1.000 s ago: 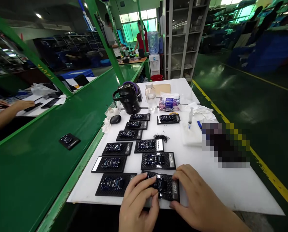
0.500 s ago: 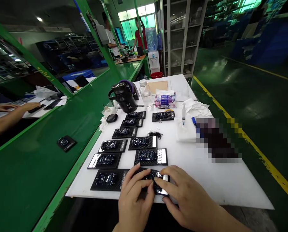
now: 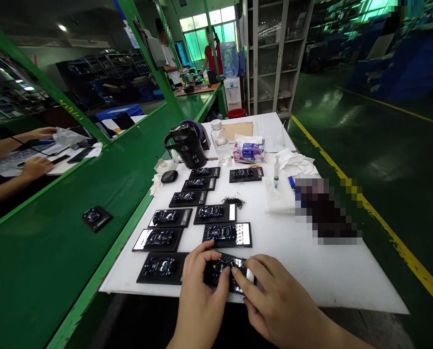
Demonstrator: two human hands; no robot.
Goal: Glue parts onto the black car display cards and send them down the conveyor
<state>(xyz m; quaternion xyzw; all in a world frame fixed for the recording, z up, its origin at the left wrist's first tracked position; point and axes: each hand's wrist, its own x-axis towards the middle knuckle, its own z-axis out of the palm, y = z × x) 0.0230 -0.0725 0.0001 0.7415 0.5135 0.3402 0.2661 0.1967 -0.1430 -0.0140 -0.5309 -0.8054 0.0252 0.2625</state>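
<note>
At the front edge of the white table, a dark blue model car on a black patterned base (image 3: 218, 272) sits between my hands. My left hand (image 3: 201, 291) grips its left side, with the thumb on the car and the fingers along the far edge. My right hand (image 3: 278, 293) closes on the right side, a fingertip pressed to the car near the left thumb. The hands partly cover the car. Just left lies another model car on a base (image 3: 161, 266). Beyond the hands is a model car with a shiny strip on its base (image 3: 221, 234).
Several more model cars on bases (image 3: 167, 218) stand in rows. Black clippings (image 3: 233, 201), a syringe (image 3: 276, 172), crumpled tissue (image 3: 296, 162), a clear bottle (image 3: 219, 140) and a black flask (image 3: 187, 145) lie further back. A green conveyor (image 3: 56, 261) carries one car (image 3: 97, 218). A co-worker's hand (image 3: 37, 168) shows left.
My left fingers have spread and drawn back slightly, so more of the car shows. The car on the conveyor has shifted slightly towards me. The co-worker's far hand has reached forward to a plastic bag.
</note>
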